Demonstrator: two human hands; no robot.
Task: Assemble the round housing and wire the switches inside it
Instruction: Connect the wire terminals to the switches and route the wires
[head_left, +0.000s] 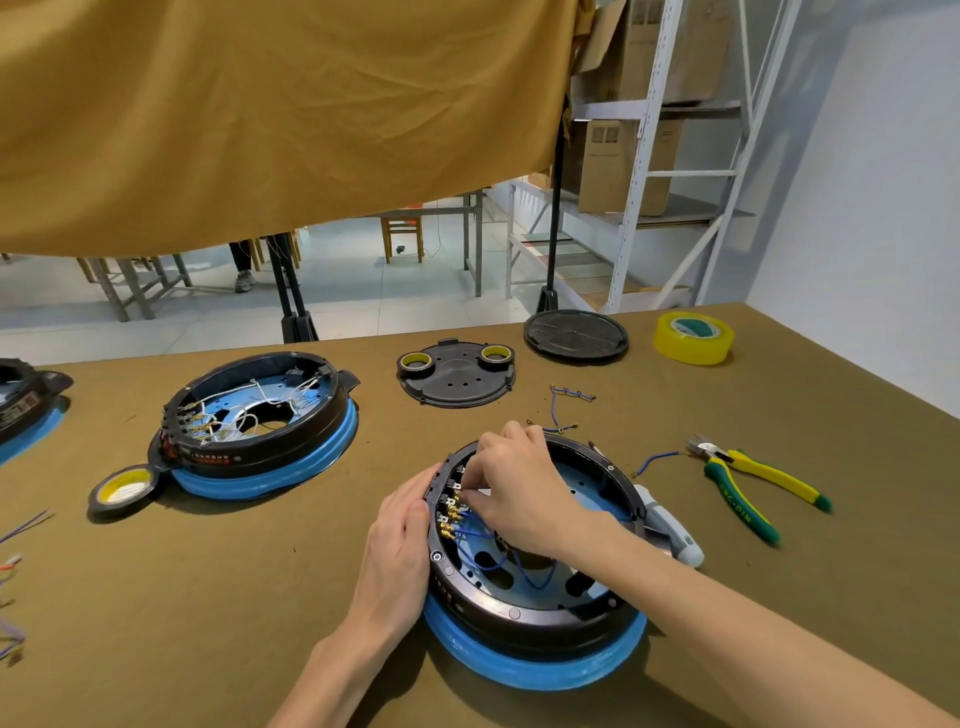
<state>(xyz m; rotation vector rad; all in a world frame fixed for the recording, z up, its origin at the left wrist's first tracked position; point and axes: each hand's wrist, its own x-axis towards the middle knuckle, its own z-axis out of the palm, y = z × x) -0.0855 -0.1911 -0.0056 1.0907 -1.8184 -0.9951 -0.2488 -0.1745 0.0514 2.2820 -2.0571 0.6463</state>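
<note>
A round black housing (524, 618) with a blue-wrapped rim lies open side up on the table in front of me. A row of switches with brass terminals (451, 512) lines its left inner wall, and blue wires (498, 564) loop from them across the floor of the housing. My left hand (400, 545) presses flat against the outside of the left wall. My right hand (511, 486) reaches inside from the right, fingertips pinched at the upper terminals on a blue wire end. The pinch itself is partly hidden by my fingers.
A second housing (260, 431) with white wiring sits to the left, a black tape roll (123, 488) beside it. A black cover plate (457, 376), a round base (575, 335), yellow tape (693, 338), green-yellow pliers (748, 483), loose blue wires (569, 397) and a white tool (670, 525) lie around.
</note>
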